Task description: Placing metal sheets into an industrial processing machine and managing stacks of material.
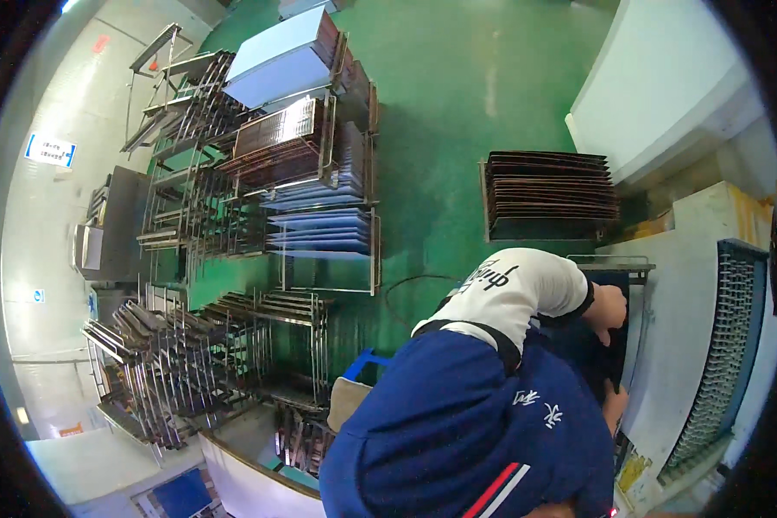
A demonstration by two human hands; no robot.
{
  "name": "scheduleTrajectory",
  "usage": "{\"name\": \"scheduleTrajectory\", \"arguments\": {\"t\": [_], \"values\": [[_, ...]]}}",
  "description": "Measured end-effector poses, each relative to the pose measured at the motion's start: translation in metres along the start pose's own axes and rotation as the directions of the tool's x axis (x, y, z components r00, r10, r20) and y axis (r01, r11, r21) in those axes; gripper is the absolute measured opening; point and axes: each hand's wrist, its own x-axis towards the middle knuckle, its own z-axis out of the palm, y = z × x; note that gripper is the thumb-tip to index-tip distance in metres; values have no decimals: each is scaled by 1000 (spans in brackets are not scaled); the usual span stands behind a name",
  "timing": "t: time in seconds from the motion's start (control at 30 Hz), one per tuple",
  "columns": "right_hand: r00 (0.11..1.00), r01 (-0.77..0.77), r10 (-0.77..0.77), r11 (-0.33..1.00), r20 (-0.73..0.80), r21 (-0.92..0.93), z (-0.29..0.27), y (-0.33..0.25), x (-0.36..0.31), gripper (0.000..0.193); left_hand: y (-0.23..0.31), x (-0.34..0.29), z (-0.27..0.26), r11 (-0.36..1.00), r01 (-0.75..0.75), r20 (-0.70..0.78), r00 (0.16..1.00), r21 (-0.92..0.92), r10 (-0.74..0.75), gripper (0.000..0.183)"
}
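Note:
My left hand, at the end of a white sleeve with a black cuff, is curled at the upper end of a dark flat panel. Its thumb points down over the panel's face. Lower down, my right hand is at the same panel's other end with its thumb along the dark surface. My blue clothing hides most of the right forearm and part of the panel. The panel lies beside a pale machine bed, near a metal rack frame.
A rack of dark panels stands on the green floor. At left are racks with blue-white sheets and several metal frames. A roller conveyor runs at right. A hose lies behind me, near a stool.

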Motion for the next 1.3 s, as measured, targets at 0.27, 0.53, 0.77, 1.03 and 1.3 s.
{"name": "scheduleTrajectory", "arguments": {"t": [0.27,0.53,0.77,1.03,1.3], "values": [[999,10,-13,998,-38,-67,33,47,-7,40,3,16,-21,987,131,375,923,-97,-85,74],[994,104,-102,994,-48,38,18,-16,-35,27,-11,30,-22,956,189,546,837,-224,-37,84],[998,-28,33,996,-59,88,-45,-50,-53,30,-6,25,-15,966,190,548,834,-177,-64,86],[939,-202,227,972,-258,120,-157,-70,-111,39,5,-6,-28,988,33,265,964,-151,8,91],[640,-33,523,750,-563,660,-276,-86,-136,46,5,-5,-26,994,-65,5,998,-85,66,74]]}}
